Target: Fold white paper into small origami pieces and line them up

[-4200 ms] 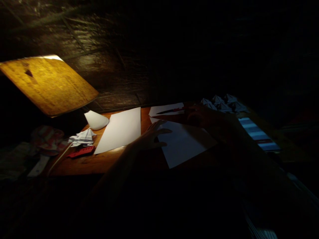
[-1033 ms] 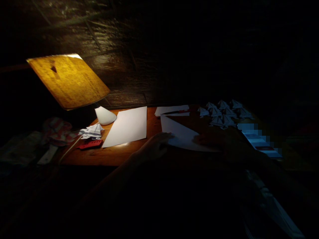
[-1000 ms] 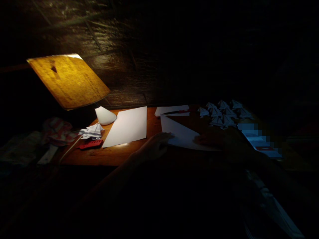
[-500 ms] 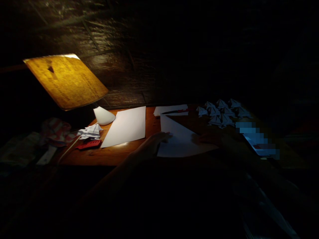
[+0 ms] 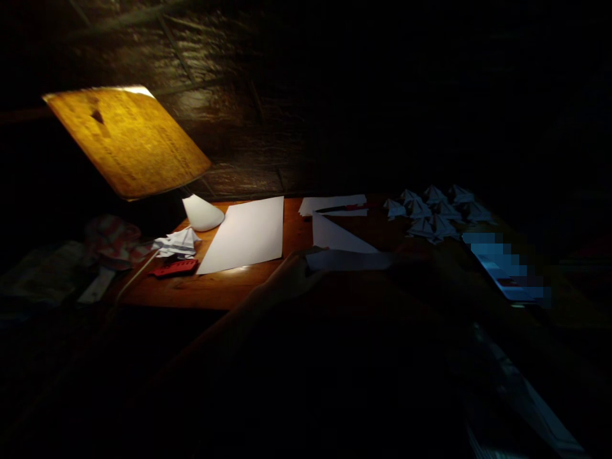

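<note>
A large flat white sheet of paper (image 5: 246, 234) lies in the lamp light on a reddish-brown wooden table (image 5: 210, 292), and everything else is placed from it.

Just to the right of that sheet is a partly folded white paper (image 5: 340, 248). A triangular part of it lies on the wood, and its near edge stands up as a pale band. The left hand (image 5: 291, 279) sits at the left end of that band, touching the paper just off the sheet's near right corner. Its fingers are drawn close together, but the dark hides whether they pinch the paper. The right hand (image 5: 415, 269) is at the band's other end, further right. It is so deep in shadow that neither its fingers nor its grip can be made out.

Beyond the folded paper, off the sheet's far right corner, lies another white paper piece (image 5: 333, 204) with a thin dark thing on it. Well to the right is a cluster of small folded white paper figures (image 5: 437, 210).

Off the sheet's far left corner stands a white paper cone (image 5: 203, 213). Beyond it leans a tilted amber-lit board (image 5: 127, 140). To the left of the sheet are a small crumpled white paper shape (image 5: 176, 242) and a flat red object (image 5: 173, 268).
</note>
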Available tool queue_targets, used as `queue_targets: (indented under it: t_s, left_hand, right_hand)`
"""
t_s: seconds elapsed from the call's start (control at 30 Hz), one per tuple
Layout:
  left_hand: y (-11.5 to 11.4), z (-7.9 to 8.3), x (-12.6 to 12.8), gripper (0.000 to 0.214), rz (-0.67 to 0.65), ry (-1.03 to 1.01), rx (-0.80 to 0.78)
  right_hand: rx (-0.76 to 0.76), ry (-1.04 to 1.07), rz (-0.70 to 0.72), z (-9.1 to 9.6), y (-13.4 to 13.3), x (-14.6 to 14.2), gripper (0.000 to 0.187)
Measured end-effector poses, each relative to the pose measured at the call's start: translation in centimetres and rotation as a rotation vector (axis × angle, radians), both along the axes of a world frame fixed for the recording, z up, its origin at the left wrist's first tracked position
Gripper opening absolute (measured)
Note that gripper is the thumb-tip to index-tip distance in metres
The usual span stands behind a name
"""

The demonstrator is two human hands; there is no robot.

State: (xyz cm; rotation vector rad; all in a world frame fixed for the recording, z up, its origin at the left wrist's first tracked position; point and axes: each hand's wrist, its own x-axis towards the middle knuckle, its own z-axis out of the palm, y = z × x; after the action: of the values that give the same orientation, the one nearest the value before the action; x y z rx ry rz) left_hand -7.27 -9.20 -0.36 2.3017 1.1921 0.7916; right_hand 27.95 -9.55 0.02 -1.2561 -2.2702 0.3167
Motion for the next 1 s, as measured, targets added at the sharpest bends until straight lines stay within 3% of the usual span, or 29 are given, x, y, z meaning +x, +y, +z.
queue_targets:
  t_s: [0.13,0.3,0.4,0.57,0.83,1.0]
  left_hand:
    - [0.2,0.1,0.1,0.023,0.054,0.054,0.010]
    - [0.5,0.0,0.3,0.025,0.162,0.105,0.018]
    - [0.4,0.3,0.6,0.025,0.181,0.127,0.017]
    - [0.3,0.8,0.8,0.020,0.166,0.104,0.034]
    - [0.9,0.4,1.1,0.015,0.211,0.068,-0.005]
    - [1.3,0.1,1.1,0.012,0.149,0.057,0.054]
  right_hand:
    - [-0.088,-0.032,-0.084,0.6,-0.1,-0.5,0.024]
    - [-0.280,-0.259,-0.276,1.1,0.7,-1.3,0.025]
    - [-0.210,-0.246,-0.287,1.1,1.0,-1.4,0.030]
    - [-0.112,-0.201,-0.153,0.7,1.5,-1.0,0.022]
    - [-0.100,-0.182,-0.264,0.5,1.5,-1.7,0.026]
    - [-0.158,-0.175,-0.279,0.5,1.6,-2.0,0.032]
